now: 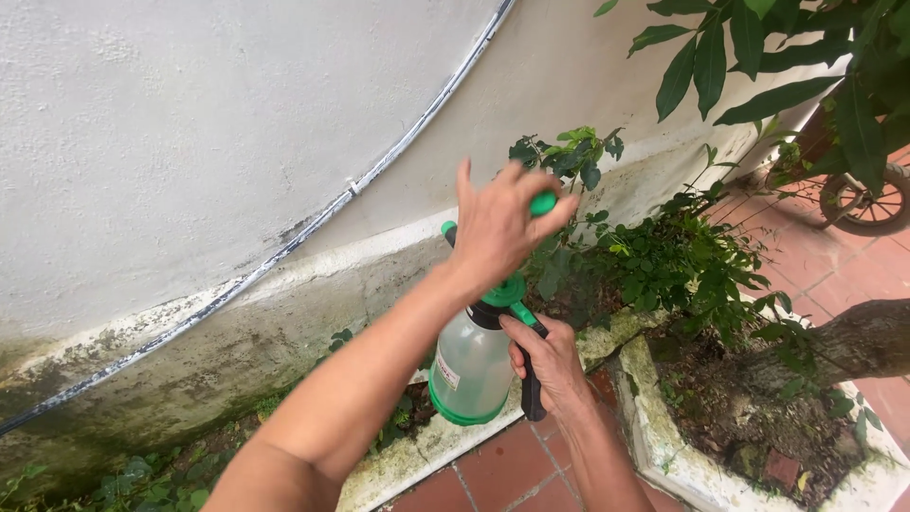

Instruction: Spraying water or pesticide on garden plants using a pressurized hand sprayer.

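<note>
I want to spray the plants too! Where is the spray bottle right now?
In the head view, the spray bottle is at centre, between both hands: right hand grips its black handle, left hand covers the green pump top.

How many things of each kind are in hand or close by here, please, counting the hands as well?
Hands: 2, left hand on the green pump handle, right hand round the black grip
Spray bottle: 1
Wheel: 1
Tree trunk: 1
Total: 5

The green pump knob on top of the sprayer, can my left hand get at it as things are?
Probably yes: the left hand already lies over the pump knob, with nothing between them.
</note>
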